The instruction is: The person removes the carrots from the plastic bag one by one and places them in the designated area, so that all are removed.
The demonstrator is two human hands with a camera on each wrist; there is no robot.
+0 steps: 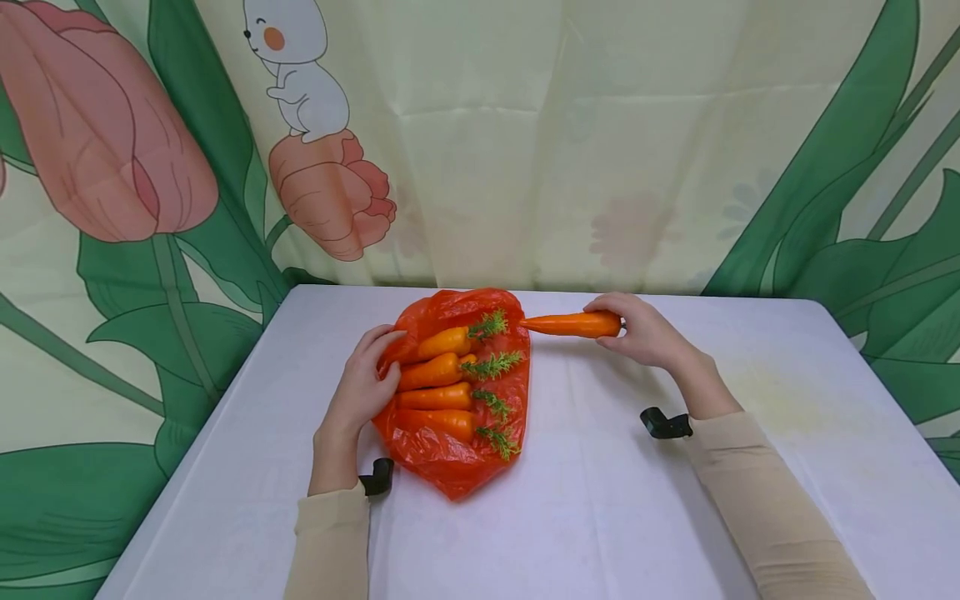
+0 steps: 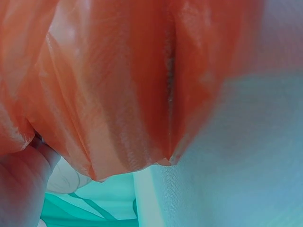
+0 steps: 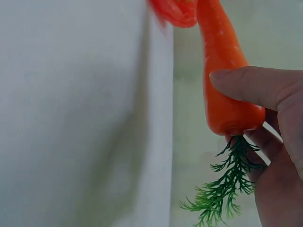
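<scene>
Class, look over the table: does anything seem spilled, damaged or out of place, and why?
Yes: a faint yellowish patch marks the white tablecloth, right of the right hand. It breaks the otherwise pale surface, perhaps a stain. The visible carrots show no obvious damage.

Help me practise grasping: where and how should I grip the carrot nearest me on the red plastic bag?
Probably grip the nearest carrot by its thick shoulder, just left of the leafy green top, from above and the right: that wide end faces right, uncovered, while a neighbouring carrot lies close along its far side.
</scene>
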